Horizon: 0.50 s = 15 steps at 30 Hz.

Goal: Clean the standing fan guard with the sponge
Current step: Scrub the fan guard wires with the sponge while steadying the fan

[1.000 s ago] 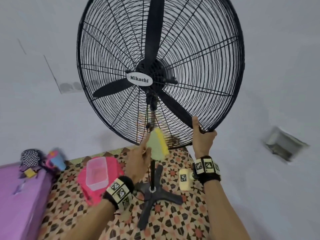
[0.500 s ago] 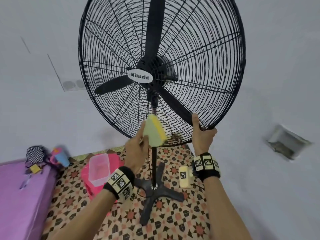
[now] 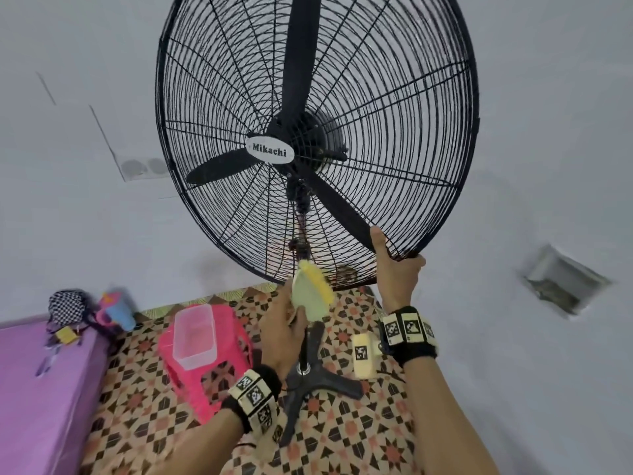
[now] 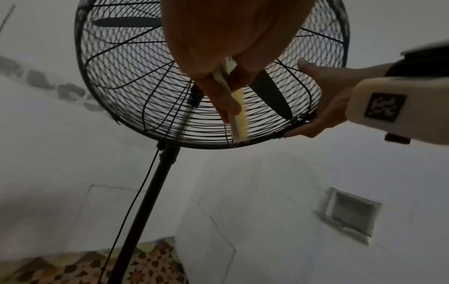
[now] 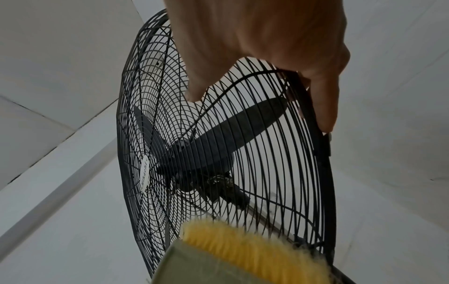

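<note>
- Fan guard (image 3: 394, 138): 1, black wire, 3 blades behind it.
- Sponge (image 3: 313, 293): 1, yellow-green, at guard's 6 o'clock, pinched between left hand's (image 3: 284, 330) thumb and fingers.
- Right hand (image 3: 397, 272) raised, fingers curled round the rim at 5 o'clock.

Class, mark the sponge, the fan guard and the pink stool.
sponge (image 3: 313, 296): head view, pale green face.
fan guard (image 3: 394, 97): head view, front wires, upper right.
pink stool (image 3: 236, 337): head view, seat's right edge.

Head cam: high, looking forward-down at fan guard (image 3: 394, 138) front, floor below. Left wrist cam: low, close, looking up at guard's bottom rim. Right wrist cam: close, upward along lower-right rim. All share lower guard.
</note>
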Each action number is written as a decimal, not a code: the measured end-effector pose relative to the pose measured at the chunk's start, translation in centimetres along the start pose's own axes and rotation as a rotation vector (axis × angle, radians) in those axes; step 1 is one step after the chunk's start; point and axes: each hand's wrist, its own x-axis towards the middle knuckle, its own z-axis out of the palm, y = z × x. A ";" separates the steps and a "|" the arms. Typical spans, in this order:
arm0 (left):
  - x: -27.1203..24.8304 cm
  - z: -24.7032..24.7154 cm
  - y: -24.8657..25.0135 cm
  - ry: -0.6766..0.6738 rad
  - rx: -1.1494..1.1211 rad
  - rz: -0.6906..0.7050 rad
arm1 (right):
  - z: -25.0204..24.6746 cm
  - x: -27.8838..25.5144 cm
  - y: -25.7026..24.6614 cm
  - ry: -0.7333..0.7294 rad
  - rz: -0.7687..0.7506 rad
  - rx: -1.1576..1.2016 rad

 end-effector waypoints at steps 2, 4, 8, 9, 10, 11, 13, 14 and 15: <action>0.2 0.5 0.5 -0.034 -0.013 -0.006 | -0.2 -0.1 -0.1 -0.016 -0.004 -0.020; 0.5 0.8 0.8 -0.033 0.028 0.009 | -0.4 -0.1 0.0 -0.026 -0.006 -0.036; 0.1 1.6 0.8 -0.028 0.076 -0.001 | -0.4 0.1 0.2 -0.031 -0.022 -0.057; -0.1 2.0 0.5 -0.043 0.080 -0.003 | -0.3 0.1 0.3 -0.031 -0.025 -0.055; -0.3 2.3 0.0 -0.067 0.095 -0.008 | -0.3 0.2 0.4 -0.029 -0.026 -0.052; -0.5 2.5 -0.5 -0.095 0.104 -0.010 | -0.3 0.3 0.4 -0.026 -0.029 -0.049; -1.1 2.4 -0.7 -0.133 0.109 -0.013 | -0.4 0.3 0.4 -0.024 -0.036 -0.058; -1.2 2.1 -0.5 -0.136 0.109 -0.013 | -0.4 0.3 0.4 -0.023 -0.042 -0.065; -1.2 1.6 -0.1 -0.117 0.110 -0.014 | -0.4 0.3 0.4 -0.022 -0.044 -0.070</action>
